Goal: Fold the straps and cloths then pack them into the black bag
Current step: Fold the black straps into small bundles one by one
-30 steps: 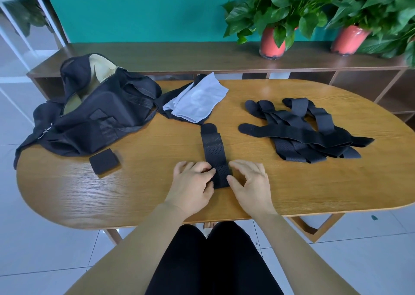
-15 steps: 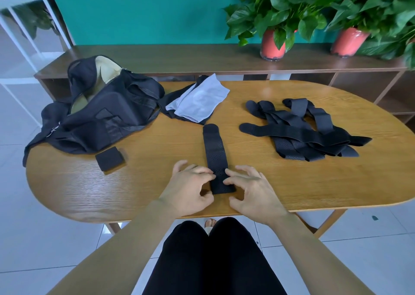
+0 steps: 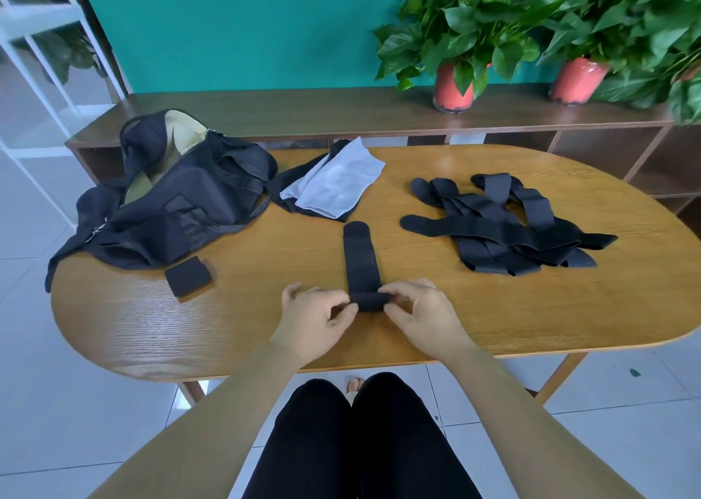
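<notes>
Black mesh strap (image 3: 360,259) takes its first turn on the wooden bench (image 3: 265,331): half a second ago its near end lay flat under my fingers, and now that end is lifted and doubled over into a short roll. My left grip (image 3: 315,316) pinches the roll's left edge between thumb and forefinger, my right grip (image 3: 421,314) pinches the right edge the same way, and neither has hold of anything else. The rest of the strap runs straight away from me, its rounded far end stopping just short of the grey and dark cloths (image 3: 333,191). I judge the folding of this piece has only begun. One small folded strap (image 3: 188,281) already lies just beside the black bag (image 3: 182,210), which gapes open at the bench's left end. The tangled pile of straps (image 3: 504,225) on the right looks untouched, so most of the job, and all of the packing, lies ahead.
</notes>
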Tool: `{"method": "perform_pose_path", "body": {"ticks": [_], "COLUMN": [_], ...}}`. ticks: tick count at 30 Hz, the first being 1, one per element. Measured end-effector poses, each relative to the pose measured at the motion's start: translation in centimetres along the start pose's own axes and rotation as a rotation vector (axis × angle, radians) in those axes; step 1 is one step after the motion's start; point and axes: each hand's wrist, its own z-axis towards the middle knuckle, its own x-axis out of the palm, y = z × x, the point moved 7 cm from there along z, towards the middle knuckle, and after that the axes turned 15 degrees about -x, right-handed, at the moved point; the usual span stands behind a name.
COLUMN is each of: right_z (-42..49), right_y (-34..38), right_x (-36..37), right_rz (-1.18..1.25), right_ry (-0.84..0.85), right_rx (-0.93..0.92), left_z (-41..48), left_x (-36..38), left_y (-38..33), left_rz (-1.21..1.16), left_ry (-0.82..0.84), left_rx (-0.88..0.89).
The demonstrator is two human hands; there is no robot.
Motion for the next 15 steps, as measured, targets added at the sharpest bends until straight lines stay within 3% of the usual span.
{"method": "perform_pose_path", "body": {"ticks": [5,15], "right_z": [1.3,2.1], "right_y": [-1.1,-1.4], "right_x": [0.4,1.2], "right_rz": [0.132,-0.031], "right_ry": [-0.231,-0.220], "right_rx": [0.186,0.227], "left_z": [0.6,1.8], "left_x": [0.5,0.9], "left_y": [0.4,-0.4], "left_rz": [-0.138,0.053], "left_ry": [-0.090,-0.157], "left_rx": [-0.212,-0.267]}}
